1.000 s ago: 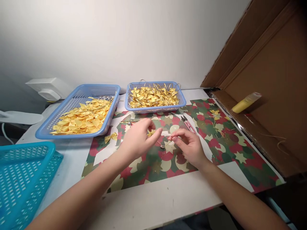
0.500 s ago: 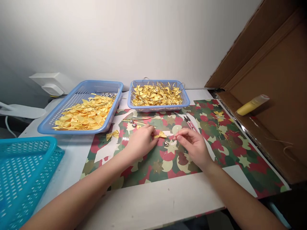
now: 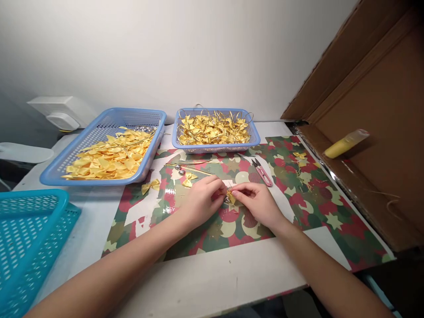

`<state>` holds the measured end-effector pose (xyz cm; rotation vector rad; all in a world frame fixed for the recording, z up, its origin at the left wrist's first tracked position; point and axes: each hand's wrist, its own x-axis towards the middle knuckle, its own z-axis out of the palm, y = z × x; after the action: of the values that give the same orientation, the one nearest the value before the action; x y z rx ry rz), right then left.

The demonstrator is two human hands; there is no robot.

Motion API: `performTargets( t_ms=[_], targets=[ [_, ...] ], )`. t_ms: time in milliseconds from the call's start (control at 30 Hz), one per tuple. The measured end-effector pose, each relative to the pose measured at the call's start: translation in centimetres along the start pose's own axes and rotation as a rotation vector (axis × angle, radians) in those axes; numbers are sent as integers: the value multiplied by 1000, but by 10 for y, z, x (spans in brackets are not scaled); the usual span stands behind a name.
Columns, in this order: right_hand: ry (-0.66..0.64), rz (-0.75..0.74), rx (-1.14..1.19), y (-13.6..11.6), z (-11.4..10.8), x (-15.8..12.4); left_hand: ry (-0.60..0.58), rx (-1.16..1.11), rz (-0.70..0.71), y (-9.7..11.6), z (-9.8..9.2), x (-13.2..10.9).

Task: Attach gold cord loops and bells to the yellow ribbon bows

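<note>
Pinching a yellow bow (image 3: 231, 197), both hands (image 3: 206, 196) (image 3: 260, 203) curl nearly closed; blue baskets (image 3: 92, 181) (image 3: 215, 147) at ten and twelve o'clock hold heaped bows (image 3: 106, 159) (image 3: 213, 129).

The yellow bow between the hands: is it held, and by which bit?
The grip of the right hand pinches the yellow bow, seemingly near its upper edge; the exact spot is hidden. Whether the left hand, close beside, holds it too can't be told.
</note>
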<state>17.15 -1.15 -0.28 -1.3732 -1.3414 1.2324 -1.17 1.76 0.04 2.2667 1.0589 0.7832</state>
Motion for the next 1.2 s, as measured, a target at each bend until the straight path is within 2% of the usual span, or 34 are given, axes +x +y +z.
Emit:
performTargets(
  t_ms=[167, 367, 467, 567, 633, 833, 1200],
  targets=[
    [36, -92, 47, -2, -1, -1, 33, -221, -134, 6, -2, -1],
    [39, -134, 53, -3, 0, -2, 33, -652, -322, 5, 2, 0],
    [80, -264, -53, -4, -1, -4, 59, -782, -390, 6, 4, 0],
    [101, -442, -248, -7, -3, -7, 77, -831, -419, 7, 5, 1],
    [90, -496, -330, -8, -4, -8, 89, -856, -435, 9, 6, 1],
    [82, -555, -335, -6, -1, -9, 131, -915, -455, 12, 7, 1],
    [79, -554, -317, -6, 3, -9, 174, -938, -428, 13, 8, 0]
  ],
)
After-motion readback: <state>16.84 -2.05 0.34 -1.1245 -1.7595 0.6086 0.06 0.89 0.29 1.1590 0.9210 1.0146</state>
